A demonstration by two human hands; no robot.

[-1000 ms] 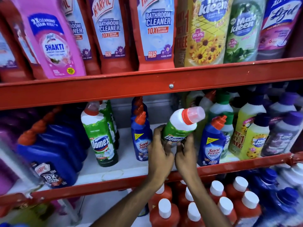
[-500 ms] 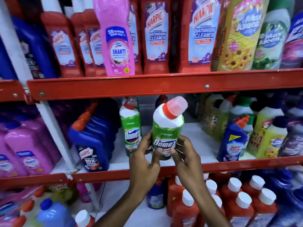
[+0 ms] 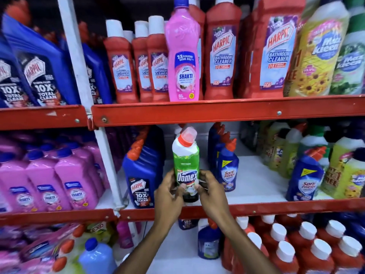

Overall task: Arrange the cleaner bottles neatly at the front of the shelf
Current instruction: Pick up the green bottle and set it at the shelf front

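A green Domex bottle [image 3: 185, 165] with a white shoulder and red cap stands upright near the front of the middle shelf [image 3: 256, 186]. My left hand [image 3: 168, 191] grips its lower left side and my right hand [image 3: 210, 191] grips its lower right side. A blue Harpic bottle [image 3: 143, 175] stands just left of it. Two blue Sani Fresh bottles, one [image 3: 228, 167] close on the right and one [image 3: 305, 175] farther right, stand on the same shelf. Another Domex bottle behind is mostly hidden.
A red shelf rail [image 3: 256, 208] runs along the front edge. Yellow-green Max Kleen bottles [image 3: 343, 165] crowd the right end. Red Harpic bottles [image 3: 222, 56] and a pink Shakti bottle [image 3: 183, 56] fill the upper shelf. A white upright post [image 3: 102, 147] divides the bays. Pink bottles [image 3: 49, 178] stand left.
The Domex bottle went from tilted to upright and moved left toward the blue Harpic bottle, both hands still on it. The camera view shifted left and up.
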